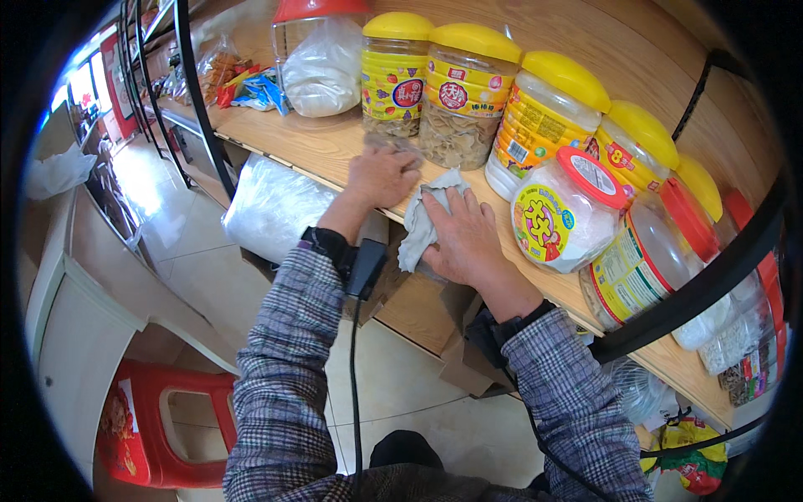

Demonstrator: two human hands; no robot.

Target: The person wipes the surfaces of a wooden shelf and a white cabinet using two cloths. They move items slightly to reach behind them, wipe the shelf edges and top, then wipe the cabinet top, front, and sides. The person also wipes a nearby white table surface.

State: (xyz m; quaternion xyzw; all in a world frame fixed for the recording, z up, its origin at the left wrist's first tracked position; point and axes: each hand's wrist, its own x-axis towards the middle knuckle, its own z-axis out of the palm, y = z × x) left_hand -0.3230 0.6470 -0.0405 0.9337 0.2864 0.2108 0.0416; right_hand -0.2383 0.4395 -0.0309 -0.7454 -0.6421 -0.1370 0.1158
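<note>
My right hand point(463, 235) presses a crumpled grey cloth point(421, 229) on the front edge of the wooden shelf point(301, 147). Just left of it, my left hand point(384, 176) rests on the shelf, its fingertips at a thin, clear plastic piece point(396, 145) before the jars. Behind the hands stand plastic jars with yellow lids, one with a fruit-patterned label point(394, 81) and one partly filled with pale flakes point(461, 100). To the right of my right hand a clear jar with a red lid point(568, 210) leans tilted, a white bag inside.
A black shelf post point(702, 288) crosses at the right, near more red-lidded jars point(640, 270). Left on the shelf are a jar holding a white bag point(323, 69) and snack packets point(257, 88). Below lie a plastic-wrapped bundle point(276, 207), cardboard boxes point(417, 307) and a red stool point(169, 427).
</note>
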